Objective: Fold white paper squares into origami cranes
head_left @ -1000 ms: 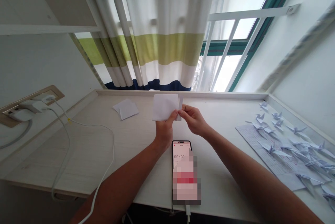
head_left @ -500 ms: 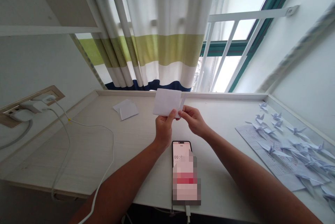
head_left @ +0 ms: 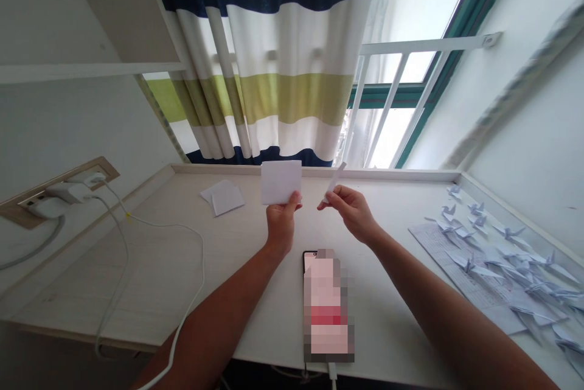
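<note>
White paper: a near-square piece (head_left: 281, 182), held up over the far part of the desk (head_left: 274, 317), its top edge in line with the foot of the curtain (head_left: 283, 98).
Left hand: closed on the bottom right corner of that piece (head_left: 280, 226), thumb on the near face.
Paper strip: narrow and white (head_left: 336, 178), slanting up to the right — well apart from the square piece.
Right hand: pinching the strip's lower end between thumb and fingers (head_left: 352, 210).
Phone: on the desk between the forearms (head_left: 326, 305), its screen mostly pixelated, a white plug (head_left: 333, 372) at its near end.
Loose papers: a few white pieces (head_left: 227, 197), overlapping, left of the left hand.
Paper cranes: a crowd of them at the right (head_left: 469, 265), many on a printed sheet (head_left: 438, 250).
White cable: looping over the desk's left side (head_left: 203, 256) from the wall sockets (head_left: 59, 192).
Window: behind a white railing (head_left: 424, 45), teal-framed — right of the curtain.
</note>
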`<control>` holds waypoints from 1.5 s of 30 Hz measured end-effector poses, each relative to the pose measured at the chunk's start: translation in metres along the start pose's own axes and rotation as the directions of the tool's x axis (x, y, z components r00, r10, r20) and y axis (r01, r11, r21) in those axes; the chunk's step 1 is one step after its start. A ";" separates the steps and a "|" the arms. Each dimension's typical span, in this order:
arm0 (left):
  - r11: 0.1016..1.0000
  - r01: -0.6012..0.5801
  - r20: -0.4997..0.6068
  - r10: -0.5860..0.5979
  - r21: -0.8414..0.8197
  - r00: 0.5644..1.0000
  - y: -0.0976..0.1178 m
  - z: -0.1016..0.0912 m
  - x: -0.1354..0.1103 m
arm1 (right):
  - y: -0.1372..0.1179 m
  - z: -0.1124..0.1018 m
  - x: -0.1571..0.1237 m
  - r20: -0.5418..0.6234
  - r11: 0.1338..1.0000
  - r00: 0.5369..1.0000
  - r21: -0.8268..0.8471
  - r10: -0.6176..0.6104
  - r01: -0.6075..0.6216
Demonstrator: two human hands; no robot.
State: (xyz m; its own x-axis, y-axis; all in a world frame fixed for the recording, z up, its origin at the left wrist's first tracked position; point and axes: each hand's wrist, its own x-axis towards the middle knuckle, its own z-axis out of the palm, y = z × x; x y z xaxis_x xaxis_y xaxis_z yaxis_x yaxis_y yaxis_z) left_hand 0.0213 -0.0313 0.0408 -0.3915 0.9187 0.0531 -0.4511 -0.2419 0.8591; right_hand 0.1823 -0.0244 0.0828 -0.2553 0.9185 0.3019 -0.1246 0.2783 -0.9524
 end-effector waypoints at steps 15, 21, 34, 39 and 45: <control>0.946 0.176 0.356 -0.268 0.271 0.895 0.034 0.032 -0.132 | -0.086 -0.066 -0.260 -0.266 0.921 0.896 -0.067 0.355 -0.385; 0.938 0.202 0.430 -0.312 0.282 0.847 0.043 0.032 -0.194 | -0.099 -0.034 -0.245 -0.200 0.970 0.952 -0.023 0.234 -0.243; 0.935 0.184 0.355 -0.290 0.303 0.889 0.041 0.009 -0.178 | -0.100 -0.007 -0.183 -0.142 0.977 0.974 -0.089 0.178 -0.192; 0.936 0.185 0.335 -0.285 0.300 0.898 0.041 -0.001 -0.175 | -0.097 0.001 -0.177 -0.122 0.975 0.976 -0.110 0.181 -0.194; 0.952 0.166 0.323 -0.247 0.259 0.914 0.036 -0.004 -0.160 | -0.083 -0.009 -0.160 -0.113 0.978 0.980 -0.109 0.163 -0.175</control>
State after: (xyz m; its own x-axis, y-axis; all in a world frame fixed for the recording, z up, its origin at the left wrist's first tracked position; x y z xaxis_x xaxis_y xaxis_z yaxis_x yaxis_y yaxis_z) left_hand 0.0645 -0.1880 0.0613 0.0127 0.9999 0.0002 -0.2870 0.0035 0.9579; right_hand 0.2418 -0.1915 0.1128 -0.1620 0.9774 0.1360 0.0276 0.1423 -0.9894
